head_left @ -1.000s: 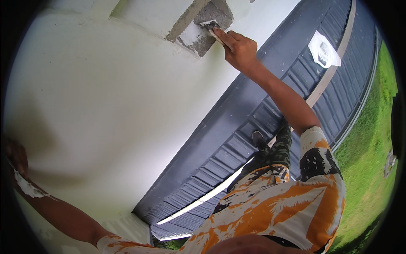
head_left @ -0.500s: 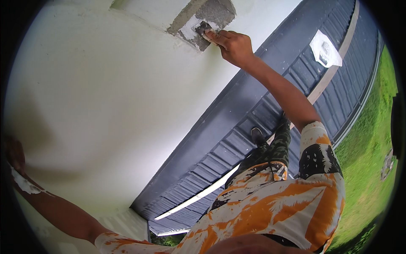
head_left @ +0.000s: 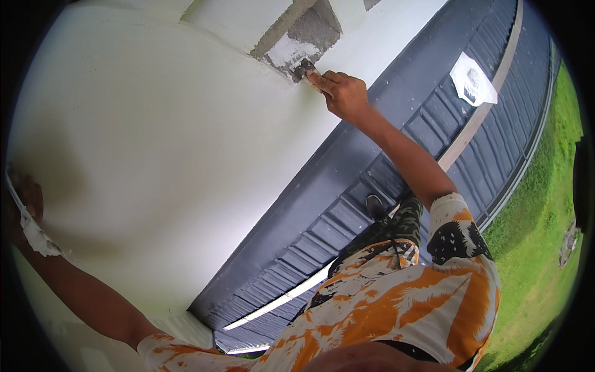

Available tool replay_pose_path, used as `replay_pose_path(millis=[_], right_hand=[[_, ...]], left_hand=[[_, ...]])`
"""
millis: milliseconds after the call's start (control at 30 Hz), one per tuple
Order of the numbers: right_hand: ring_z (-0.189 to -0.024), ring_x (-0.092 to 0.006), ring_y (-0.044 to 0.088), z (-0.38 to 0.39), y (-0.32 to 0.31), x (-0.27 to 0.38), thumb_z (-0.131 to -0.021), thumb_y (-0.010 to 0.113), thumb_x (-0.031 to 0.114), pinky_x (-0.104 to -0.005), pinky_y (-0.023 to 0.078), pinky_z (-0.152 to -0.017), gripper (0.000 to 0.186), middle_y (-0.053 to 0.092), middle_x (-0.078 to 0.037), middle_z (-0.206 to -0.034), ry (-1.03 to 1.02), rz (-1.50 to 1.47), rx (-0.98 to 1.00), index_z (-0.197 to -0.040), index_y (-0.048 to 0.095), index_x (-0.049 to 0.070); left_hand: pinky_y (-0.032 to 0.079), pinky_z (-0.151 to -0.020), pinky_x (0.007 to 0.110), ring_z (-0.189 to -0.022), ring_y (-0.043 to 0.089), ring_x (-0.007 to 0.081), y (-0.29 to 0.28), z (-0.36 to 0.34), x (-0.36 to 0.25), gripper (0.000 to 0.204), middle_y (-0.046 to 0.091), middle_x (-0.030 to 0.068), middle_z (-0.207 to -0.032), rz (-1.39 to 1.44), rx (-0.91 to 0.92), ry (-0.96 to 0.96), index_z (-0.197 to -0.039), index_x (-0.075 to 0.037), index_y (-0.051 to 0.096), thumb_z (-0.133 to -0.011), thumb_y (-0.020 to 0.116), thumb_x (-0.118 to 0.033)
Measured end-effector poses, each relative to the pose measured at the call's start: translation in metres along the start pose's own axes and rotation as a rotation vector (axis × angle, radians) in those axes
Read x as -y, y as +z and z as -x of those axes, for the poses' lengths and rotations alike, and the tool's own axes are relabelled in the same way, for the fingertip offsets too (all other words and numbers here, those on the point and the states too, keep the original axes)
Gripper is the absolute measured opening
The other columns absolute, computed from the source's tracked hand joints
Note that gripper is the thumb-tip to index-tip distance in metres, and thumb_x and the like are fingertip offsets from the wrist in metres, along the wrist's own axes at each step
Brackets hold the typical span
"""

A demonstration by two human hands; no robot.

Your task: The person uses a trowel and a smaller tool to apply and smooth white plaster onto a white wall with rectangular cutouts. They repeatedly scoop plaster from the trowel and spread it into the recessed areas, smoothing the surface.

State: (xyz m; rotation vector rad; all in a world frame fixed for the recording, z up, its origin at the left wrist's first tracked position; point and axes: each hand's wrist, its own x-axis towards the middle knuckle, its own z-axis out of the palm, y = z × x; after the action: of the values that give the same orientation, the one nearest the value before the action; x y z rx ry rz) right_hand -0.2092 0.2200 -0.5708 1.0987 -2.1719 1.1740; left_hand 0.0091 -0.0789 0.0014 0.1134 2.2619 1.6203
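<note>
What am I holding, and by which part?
Your right hand holds a small, flat, dark-bladed scraper close to its blade. Your left hand seems to hold a thin, flat, white-smeared sheet; grip point unclear.

Head cam: left of a side-by-side fisheye pair, facing down. Very near at lower edge: wearer's white, orange and black patterned cloth shirt [head_left: 403, 304]. Pale smooth-faced wall [head_left: 161, 136] fills left side. Dark blue-grey ribbed roof [head_left: 316, 232] runs diagonally, farther off.
</note>
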Motion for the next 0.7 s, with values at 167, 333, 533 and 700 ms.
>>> replay_pose_path(millis=[167,333,533,700], right_hand=[[-0.063,-0.0152,0.064,0.031,-0.058,0.040,-0.098,0.055,0.011,-0.0260,0.051,-0.053,0.020,0.069,-0.006,-0.082,0.946,-1.202,0.038,-0.113,0.066,0.003],[-0.058,-0.0138,0.062,0.020,-0.102,0.084,-0.102,0.055,0.020,-0.0217,0.049,-0.049,0.022,0.069,-0.010,-0.081,1.260,-1.619,-0.092,-0.103,0.062,-0.001],[-0.067,-0.0156,0.065,0.021,-0.172,0.111,-0.103,0.055,0.021,-0.0279,0.054,-0.059,0.023,0.069,-0.010,-0.086,0.833,-1.298,0.004,-0.110,0.066,0.001],[-0.071,-0.0205,0.067,-0.029,-0.230,0.133,-0.087,0.066,0.002,-0.0314,0.052,-0.058,0.029,0.070,-0.012,-0.088,0.057,-0.709,0.164,-0.115,0.071,0.006]], left_hand=[[0.052,-0.064,0.033,-0.080,0.069,0.0243,-0.030,0.031,0.015,0.047,0.068,0.0214,-0.109,-0.044,-0.323,0.129,-0.132,0.007,0.053,-0.098,0.060,-0.025],[0.052,-0.076,0.032,-0.091,0.066,0.0214,-0.031,0.036,0.039,0.048,0.065,0.0162,-0.117,-0.060,-0.681,0.254,-0.134,0.007,0.053,-0.098,0.060,-0.024],[0.051,-0.092,0.033,-0.105,0.065,0.0211,0.095,-0.076,0.167,0.045,0.065,0.0118,-0.123,0.446,-0.816,0.268,-0.136,0.007,0.053,-0.099,0.059,-0.018],[0.055,-0.087,0.031,-0.095,0.068,0.0167,0.222,-0.122,0.202,0.031,0.070,0.0090,-0.110,0.649,-0.960,0.141,-0.121,0.004,0.062,-0.096,0.061,-0.014]])
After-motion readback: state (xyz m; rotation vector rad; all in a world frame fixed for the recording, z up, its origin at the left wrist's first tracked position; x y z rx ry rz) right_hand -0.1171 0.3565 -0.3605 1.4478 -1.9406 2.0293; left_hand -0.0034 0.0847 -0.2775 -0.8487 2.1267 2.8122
